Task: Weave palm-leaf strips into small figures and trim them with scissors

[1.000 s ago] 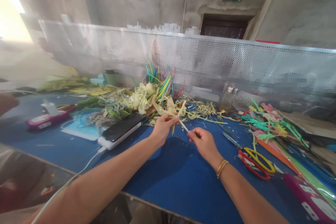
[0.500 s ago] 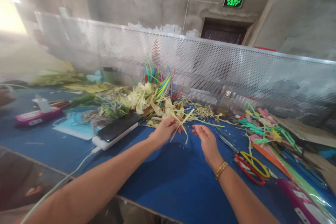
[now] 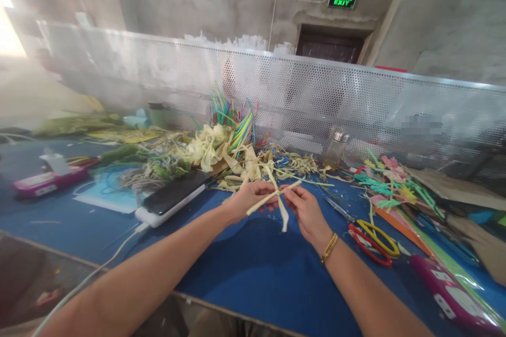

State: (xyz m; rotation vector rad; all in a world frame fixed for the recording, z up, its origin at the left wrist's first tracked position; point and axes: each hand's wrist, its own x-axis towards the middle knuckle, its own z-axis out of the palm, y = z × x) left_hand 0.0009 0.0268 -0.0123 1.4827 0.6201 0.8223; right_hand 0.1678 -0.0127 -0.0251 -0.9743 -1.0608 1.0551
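Pinching crossed pale strips with left hand and, apparently, right hand; probably feeling light, pliable, tearable, so wanting gentle hold at the crossing.

The pale strips look fibrous and matt. From them, at twelve o'clock, the perforated panel is metallic; at nine, the phone looks glossy; at four, the scissors have smooth metal blades.
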